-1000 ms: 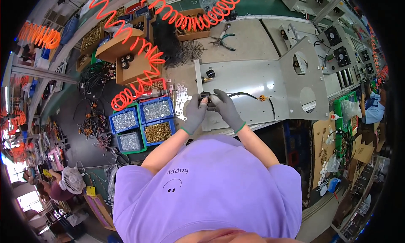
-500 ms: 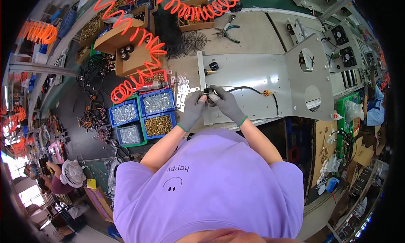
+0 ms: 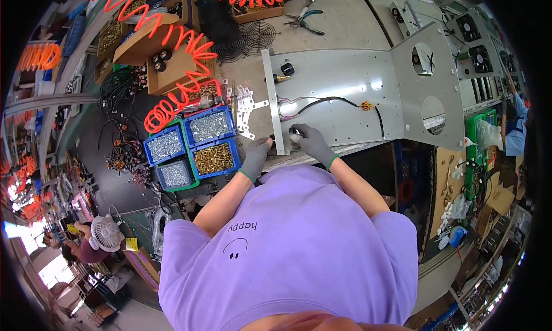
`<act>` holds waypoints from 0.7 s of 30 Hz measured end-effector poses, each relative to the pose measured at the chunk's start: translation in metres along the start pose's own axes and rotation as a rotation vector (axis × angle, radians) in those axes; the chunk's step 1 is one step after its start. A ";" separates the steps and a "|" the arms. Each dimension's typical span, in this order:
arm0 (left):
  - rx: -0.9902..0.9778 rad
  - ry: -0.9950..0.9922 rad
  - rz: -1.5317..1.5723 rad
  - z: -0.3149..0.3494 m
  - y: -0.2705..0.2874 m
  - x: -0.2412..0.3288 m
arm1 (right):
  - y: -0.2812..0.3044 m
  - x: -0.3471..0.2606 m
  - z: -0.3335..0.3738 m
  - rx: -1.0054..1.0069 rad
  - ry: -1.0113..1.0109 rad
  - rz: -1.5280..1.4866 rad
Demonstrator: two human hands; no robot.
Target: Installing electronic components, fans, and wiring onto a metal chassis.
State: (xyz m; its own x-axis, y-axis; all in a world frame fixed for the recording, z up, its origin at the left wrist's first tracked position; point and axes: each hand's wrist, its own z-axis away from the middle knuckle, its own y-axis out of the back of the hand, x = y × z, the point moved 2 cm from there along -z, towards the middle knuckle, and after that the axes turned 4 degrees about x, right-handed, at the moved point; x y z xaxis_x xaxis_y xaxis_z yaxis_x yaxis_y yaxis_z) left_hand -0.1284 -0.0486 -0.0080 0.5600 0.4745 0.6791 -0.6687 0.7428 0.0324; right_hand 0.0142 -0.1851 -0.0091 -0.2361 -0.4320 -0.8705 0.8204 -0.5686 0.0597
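Head view, panel: the grey sheet-metal panel (image 3: 345, 95) is lying on the surface (image 3: 345, 26) at 12 o'clock from the person.
Left hand (image 3: 256, 156): gloved fingers are bracing the panel's flange at its near corner.
Right hand (image 3: 307, 140): fingers are pinching a small part, too small to tell.
Fitted: black knob (image 3: 287, 69), black cable (image 3: 333, 101).
Left: judging by the holes, more fasteners are waiting in the blue screw bins (image 3: 195, 144) at 9 o'clock.

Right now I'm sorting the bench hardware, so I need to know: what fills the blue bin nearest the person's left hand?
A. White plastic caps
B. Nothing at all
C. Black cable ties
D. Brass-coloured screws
D: the blue bin just left of the gloved left hand holds a heap of brass-coloured screws, while the neighbouring bins hold silvery ones.
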 end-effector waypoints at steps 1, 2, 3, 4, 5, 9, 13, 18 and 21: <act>-0.050 0.049 0.134 -0.001 -0.004 0.000 | -0.001 0.004 0.000 0.005 0.000 -0.001; -0.098 0.097 0.270 -0.001 -0.007 0.000 | -0.002 0.004 0.001 0.009 0.002 -0.001; -0.100 0.100 0.266 -0.006 -0.006 -0.005 | -0.003 0.004 0.002 0.012 -0.001 -0.004; -0.135 0.038 0.228 -0.014 -0.006 -0.013 | -0.004 0.003 0.003 0.010 0.002 -0.022; -0.172 -0.023 0.190 -0.016 -0.007 -0.013 | -0.004 0.003 0.003 0.009 0.004 -0.040; -0.116 -0.173 -0.017 -0.011 -0.009 -0.008 | -0.012 0.019 -0.002 -0.001 0.056 -0.025; -0.039 -0.084 -0.030 -0.007 -0.013 0.002 | -0.018 0.030 -0.007 0.080 0.097 0.034; 0.137 -0.431 -0.464 -0.011 -0.005 -0.019 | -0.020 0.027 -0.011 0.000 0.125 0.108; 0.065 -0.702 -0.403 -0.003 -0.012 -0.012 | -0.016 0.026 -0.010 0.056 0.201 0.236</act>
State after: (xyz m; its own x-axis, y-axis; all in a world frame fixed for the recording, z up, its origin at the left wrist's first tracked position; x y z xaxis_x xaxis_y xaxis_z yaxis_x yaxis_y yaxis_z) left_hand -0.1255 -0.0616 -0.0183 0.3407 -0.2465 0.9073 -0.5202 0.7544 0.4003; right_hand 0.0005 -0.1800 -0.0372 0.0700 -0.4126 -0.9082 0.8088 -0.5095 0.2938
